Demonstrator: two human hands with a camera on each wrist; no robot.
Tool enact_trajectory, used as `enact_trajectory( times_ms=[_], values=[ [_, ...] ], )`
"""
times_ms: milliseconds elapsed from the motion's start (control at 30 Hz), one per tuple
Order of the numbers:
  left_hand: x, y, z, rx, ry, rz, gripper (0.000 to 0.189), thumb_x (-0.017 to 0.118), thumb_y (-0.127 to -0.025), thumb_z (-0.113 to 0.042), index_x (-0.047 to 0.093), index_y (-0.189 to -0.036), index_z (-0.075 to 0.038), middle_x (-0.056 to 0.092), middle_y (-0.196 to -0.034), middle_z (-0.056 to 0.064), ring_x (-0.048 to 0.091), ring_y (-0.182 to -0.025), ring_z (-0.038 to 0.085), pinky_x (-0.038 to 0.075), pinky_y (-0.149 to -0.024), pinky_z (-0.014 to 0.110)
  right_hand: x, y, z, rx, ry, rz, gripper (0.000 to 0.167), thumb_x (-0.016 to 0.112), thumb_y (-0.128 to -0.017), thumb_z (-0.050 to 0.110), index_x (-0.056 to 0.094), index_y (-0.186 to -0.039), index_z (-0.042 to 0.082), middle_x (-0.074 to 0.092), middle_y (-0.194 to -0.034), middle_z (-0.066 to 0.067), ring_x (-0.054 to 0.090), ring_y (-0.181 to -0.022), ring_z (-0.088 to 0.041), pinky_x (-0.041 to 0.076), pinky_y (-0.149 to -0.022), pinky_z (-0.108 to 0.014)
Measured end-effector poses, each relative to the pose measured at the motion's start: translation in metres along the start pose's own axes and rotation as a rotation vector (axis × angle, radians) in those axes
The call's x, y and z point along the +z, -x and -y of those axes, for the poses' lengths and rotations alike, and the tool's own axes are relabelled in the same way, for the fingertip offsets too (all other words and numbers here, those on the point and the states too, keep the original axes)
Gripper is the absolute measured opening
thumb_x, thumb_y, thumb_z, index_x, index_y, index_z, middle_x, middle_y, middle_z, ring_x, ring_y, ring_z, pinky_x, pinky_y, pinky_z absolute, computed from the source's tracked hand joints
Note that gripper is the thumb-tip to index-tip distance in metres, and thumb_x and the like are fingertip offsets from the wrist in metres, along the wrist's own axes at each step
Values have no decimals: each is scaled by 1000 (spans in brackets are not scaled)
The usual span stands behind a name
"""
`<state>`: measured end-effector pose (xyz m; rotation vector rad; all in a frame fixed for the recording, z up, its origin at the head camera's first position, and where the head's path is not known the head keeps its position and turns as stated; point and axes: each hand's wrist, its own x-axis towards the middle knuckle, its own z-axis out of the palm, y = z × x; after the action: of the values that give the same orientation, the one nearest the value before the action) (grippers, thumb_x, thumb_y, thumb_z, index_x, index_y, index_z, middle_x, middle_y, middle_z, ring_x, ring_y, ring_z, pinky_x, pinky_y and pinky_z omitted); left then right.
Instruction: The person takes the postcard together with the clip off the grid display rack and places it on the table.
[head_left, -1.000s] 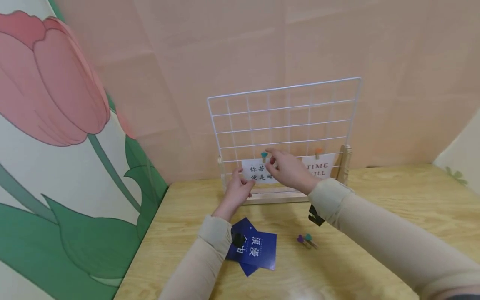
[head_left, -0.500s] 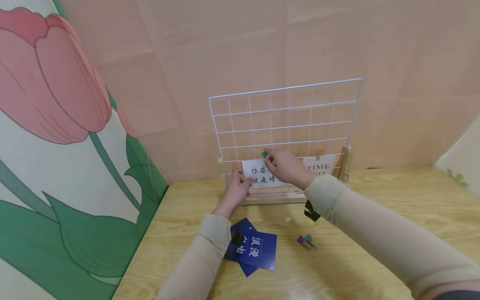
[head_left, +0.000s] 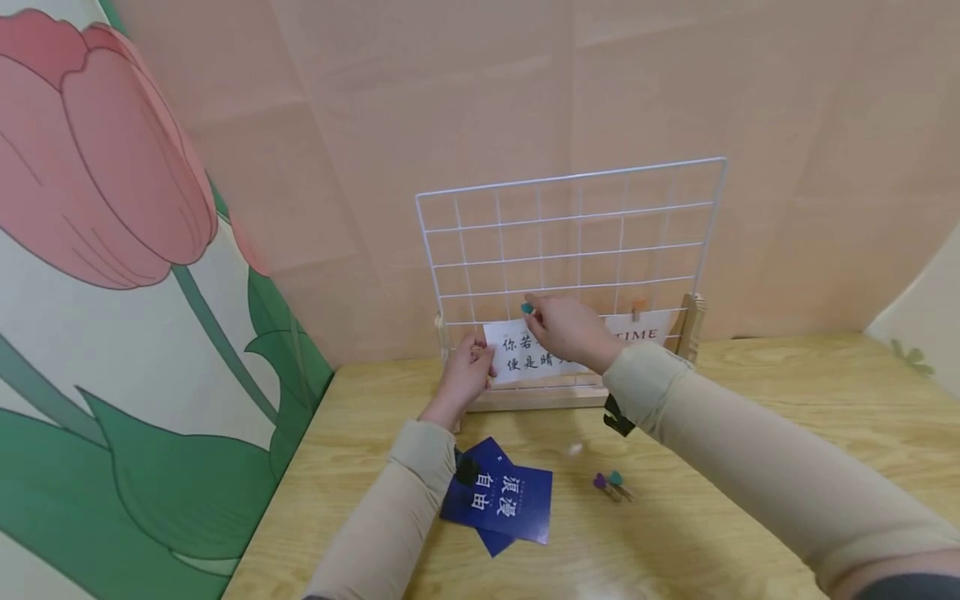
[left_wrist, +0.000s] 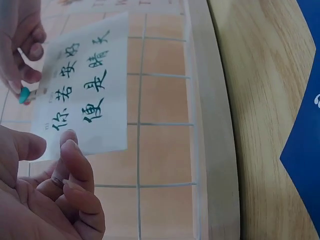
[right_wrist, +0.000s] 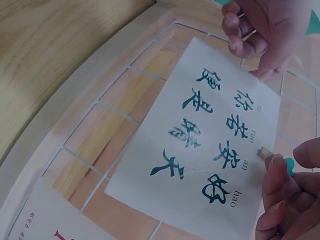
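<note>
A white card (head_left: pixel 513 354) with dark handwritten characters is up against the lower part of a white wire grid (head_left: pixel 577 217). My left hand (head_left: pixel 467 371) grips the card by its left end, its fingertips over the front in the left wrist view. At the card's top edge, my right hand (head_left: pixel 570 329) pinches a small wooden clothespin (right_wrist: pixel 264 152) with a teal heart (left_wrist: pixel 24 94). The clothespin's tip meets the card's edge in the right wrist view. Whether it also catches the wire is hidden.
Right of my right hand, an orange clothespin (head_left: pixel 638 308) holds a second card (head_left: pixel 645 327) on the grid. The grid stands in a wooden base (head_left: pixel 540 400). Blue cards (head_left: pixel 525 504) and two clothespins (head_left: pixel 615 487), purple and teal, lie on the table.
The handwritten card's lower edge has dropped slightly and come toward me. My left hand's fingers have curled in more at its left end. The right hand stays at the teal-heart clothespin.
</note>
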<state>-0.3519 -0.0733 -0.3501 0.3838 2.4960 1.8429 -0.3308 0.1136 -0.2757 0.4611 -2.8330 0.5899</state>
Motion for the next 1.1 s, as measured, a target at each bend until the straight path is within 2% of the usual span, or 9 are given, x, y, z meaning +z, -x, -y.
enact_trajectory(
  times_ms=[100,267,400,500,667,933,1100],
  values=[
    [-1,-1,-1,2,-2,4,17,49,-110,-16,53,-120,-2,62,-83,14,51,-63,16,44,-56,24,-1,-2,1,11,8,6,50,52,-108,20,44,-152,-3,60,-75,-6,50,-50,-14,43,-46,-28],
    [-2,2,-3,1,-43,-11,14,47,-110,-12,55,-113,-1,63,-88,12,52,-66,17,44,-58,25,0,-1,4,26,-6,19,48,49,-110,20,45,-152,-3,56,-72,-6,47,-50,-13,42,-47,-27],
    [-2,4,-3,14,-76,-45,12,46,-109,-9,55,-109,-1,62,-88,11,54,-67,17,45,-59,26,0,-1,6,-1,-8,-2,41,48,-110,18,53,-146,-3,61,-78,-7,50,-54,-14,44,-51,-29],
    [-3,6,-4,28,-96,-67,11,46,-108,-8,55,-107,-1,62,-86,11,53,-64,17,44,-57,25,0,0,8,-16,-8,-30,37,49,-110,17,58,-140,-3,67,-88,-9,54,-58,-15,47,-55,-30],
    [-6,11,-6,37,-120,-68,11,47,-108,-9,55,-105,-2,62,-85,11,53,-62,17,45,-56,25,1,5,11,23,-45,-38,34,49,-110,15,60,-137,-3,71,-104,-13,58,-63,-16,49,-57,-30],
    [-9,16,-9,20,-139,-66,14,47,-109,-13,56,-112,-3,63,-89,10,56,-68,18,48,-61,27,0,8,13,35,-92,-32,30,51,-109,11,62,-132,-3,72,-105,-13,64,-76,-19,53,-64,-31],
    [-9,18,-9,10,-143,-57,14,47,-109,-13,57,-113,-4,63,-90,10,55,-69,18,46,-61,27,1,10,12,34,-126,-17,28,50,-108,10,62,-130,-3,70,-102,-12,64,-76,-20,54,-64,-31]
  ],
)
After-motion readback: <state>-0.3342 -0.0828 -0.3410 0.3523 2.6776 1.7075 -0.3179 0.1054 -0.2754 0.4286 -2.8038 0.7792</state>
